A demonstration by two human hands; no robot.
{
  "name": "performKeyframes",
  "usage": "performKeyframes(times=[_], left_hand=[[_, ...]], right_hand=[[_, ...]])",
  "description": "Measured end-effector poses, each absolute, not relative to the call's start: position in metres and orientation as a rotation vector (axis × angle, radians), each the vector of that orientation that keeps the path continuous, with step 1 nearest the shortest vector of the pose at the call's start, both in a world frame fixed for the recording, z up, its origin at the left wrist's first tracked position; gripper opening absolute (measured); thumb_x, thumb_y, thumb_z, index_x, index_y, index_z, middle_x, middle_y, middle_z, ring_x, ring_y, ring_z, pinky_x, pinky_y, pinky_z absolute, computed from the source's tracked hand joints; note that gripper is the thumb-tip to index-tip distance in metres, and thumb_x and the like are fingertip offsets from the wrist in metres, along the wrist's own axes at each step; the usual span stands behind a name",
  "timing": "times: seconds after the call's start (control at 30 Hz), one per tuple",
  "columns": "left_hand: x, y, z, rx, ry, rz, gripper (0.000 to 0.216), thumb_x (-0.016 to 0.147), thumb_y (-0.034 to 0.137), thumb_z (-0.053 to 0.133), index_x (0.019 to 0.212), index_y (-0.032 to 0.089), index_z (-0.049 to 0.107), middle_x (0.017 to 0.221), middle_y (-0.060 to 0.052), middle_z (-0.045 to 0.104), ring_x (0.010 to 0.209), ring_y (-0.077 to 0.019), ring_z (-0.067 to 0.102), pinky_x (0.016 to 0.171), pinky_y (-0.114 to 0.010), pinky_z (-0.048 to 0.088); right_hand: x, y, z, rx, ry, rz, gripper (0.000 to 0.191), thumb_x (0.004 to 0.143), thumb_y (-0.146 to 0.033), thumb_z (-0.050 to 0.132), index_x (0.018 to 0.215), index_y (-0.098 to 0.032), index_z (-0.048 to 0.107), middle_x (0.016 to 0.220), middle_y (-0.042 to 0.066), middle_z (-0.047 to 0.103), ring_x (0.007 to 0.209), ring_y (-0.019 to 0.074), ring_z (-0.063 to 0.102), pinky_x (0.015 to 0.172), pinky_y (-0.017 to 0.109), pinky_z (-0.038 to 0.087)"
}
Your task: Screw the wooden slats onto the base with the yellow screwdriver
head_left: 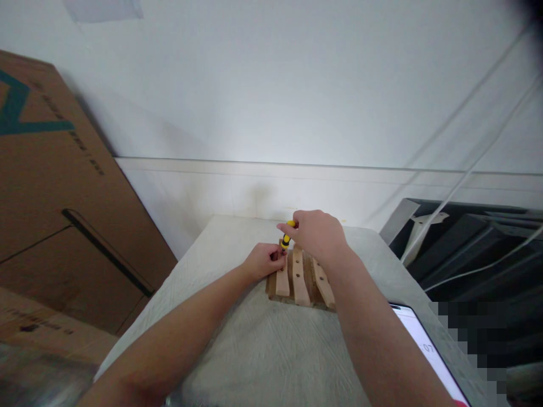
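Note:
A small wooden slatted rack [299, 282] lies on the pale table top [263, 350], with several light slats across a darker base. My right hand [316, 234] is closed round a yellow and black screwdriver [287, 236], held upright over the rack's far left corner. My left hand [263, 261] rests at that same corner, fingers pinched near the screwdriver's tip; what they pinch is too small to make out.
A large cardboard box [63, 186] leans at the left, with more cardboard below it. A phone [428, 350] with a lit screen lies at the table's right front edge. Dark panels and white cables [475, 237] stand to the right. A white wall is behind.

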State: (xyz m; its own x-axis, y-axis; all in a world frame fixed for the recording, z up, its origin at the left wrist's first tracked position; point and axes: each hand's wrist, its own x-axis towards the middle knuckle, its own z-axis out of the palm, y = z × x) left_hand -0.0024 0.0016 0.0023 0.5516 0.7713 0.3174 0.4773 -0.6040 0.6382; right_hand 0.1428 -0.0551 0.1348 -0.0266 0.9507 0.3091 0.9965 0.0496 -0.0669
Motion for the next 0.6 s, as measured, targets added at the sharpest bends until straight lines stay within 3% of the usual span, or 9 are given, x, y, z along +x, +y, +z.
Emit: performKeyframes(times=[0.13, 0.27, 0.37, 0.5, 0.6], left_hand=[[-0.002, 0.002, 0.002, 2.296, 1.002, 0.818, 0.021, 0.072, 0.027, 0.055, 0.056, 0.014, 0.051, 0.049, 0.006, 0.045, 0.050, -0.0060, 0.038, 0.052, -0.019, 0.028], [-0.003, 0.003, 0.001, 2.310, 0.989, 0.812, 0.023, 0.073, 0.028, 0.054, 0.056, 0.014, 0.052, 0.050, 0.006, 0.045, 0.049, -0.0059, 0.036, 0.051, -0.019, 0.027], [-0.003, 0.003, 0.000, 2.321, 0.982, 0.811, 0.020, 0.072, 0.027, 0.054, 0.057, 0.014, 0.054, 0.050, 0.005, 0.046, 0.050, -0.0058, 0.036, 0.052, -0.019, 0.027], [-0.003, 0.002, 0.002, 2.318, 0.980, 0.799, 0.017, 0.072, 0.026, 0.055, 0.060, 0.014, 0.056, 0.051, 0.005, 0.047, 0.050, -0.0058, 0.038, 0.052, -0.019, 0.028], [-0.004, 0.000, 0.005, 2.301, 0.985, 0.777, 0.015, 0.071, 0.025, 0.055, 0.061, 0.014, 0.057, 0.051, 0.005, 0.047, 0.050, -0.0059, 0.038, 0.052, -0.019, 0.028]], right_hand=[[0.146, -0.049, 0.129, -1.855, -2.075, -0.147, 0.037, 0.089, -0.046, 0.044, 0.102, -0.023, 0.070, 0.094, 0.011, 0.071, 0.088, 0.0267, 0.064, 0.070, 0.035, 0.045], [0.154, -0.046, 0.124, -1.708, -2.143, -0.007, 0.044, 0.089, -0.033, 0.043, 0.129, -0.020, 0.056, 0.112, 0.011, 0.067, 0.100, 0.0233, 0.062, 0.082, 0.033, 0.044], [0.155, -0.049, 0.128, -1.761, -2.181, -0.015, 0.039, 0.089, -0.034, 0.042, 0.116, -0.017, 0.065, 0.101, 0.012, 0.070, 0.090, 0.0232, 0.064, 0.076, 0.032, 0.046], [0.150, -0.053, 0.135, -2.107, -1.976, -0.204, 0.052, 0.083, -0.061, 0.043, 0.080, -0.018, 0.072, 0.080, 0.016, 0.069, 0.076, 0.0276, 0.065, 0.062, 0.035, 0.045], [0.148, -0.052, 0.132, -2.126, -1.937, -0.188, 0.047, 0.086, -0.057, 0.042, 0.087, -0.020, 0.072, 0.084, 0.015, 0.069, 0.079, 0.0268, 0.065, 0.064, 0.035, 0.045]])
